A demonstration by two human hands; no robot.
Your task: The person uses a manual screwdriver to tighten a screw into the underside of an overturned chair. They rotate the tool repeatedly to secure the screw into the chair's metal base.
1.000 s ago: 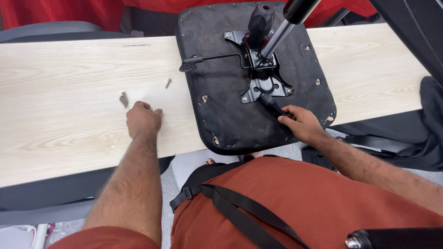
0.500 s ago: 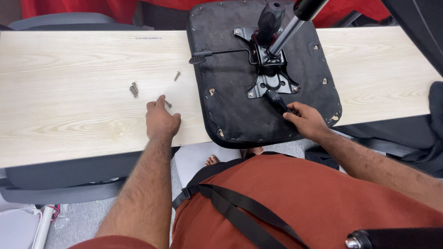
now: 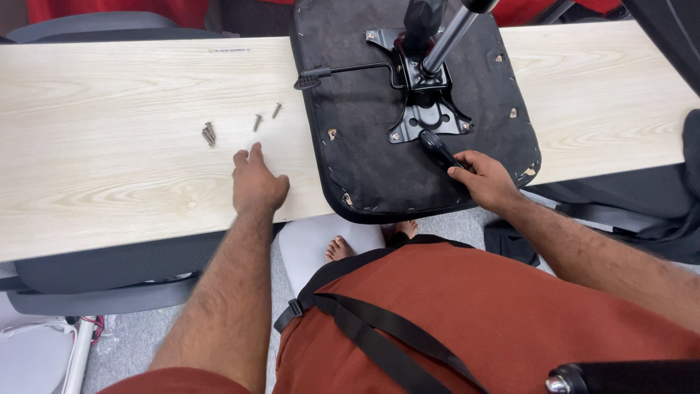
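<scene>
Your left hand (image 3: 257, 182) lies flat on the table (image 3: 109, 168), fingers loose, holding nothing, w/ screws (image 3: 257, 122) just ahead. Right hand (image 3: 485, 179) grips a black tool (image 3: 440, 148), prob. a driver, on the seat (image 3: 364, 157).

**Layout about the upturned chair seat**

The chair seat (image 3: 364, 168) lies on the worktop (image 3: 109, 168). Left of it lie the loose screws (image 3: 209, 133); nearer, the left hand (image 3: 257, 186). The right hand (image 3: 487, 180) rests on its near right part, beside the mounting plate (image 3: 426, 117).
</scene>
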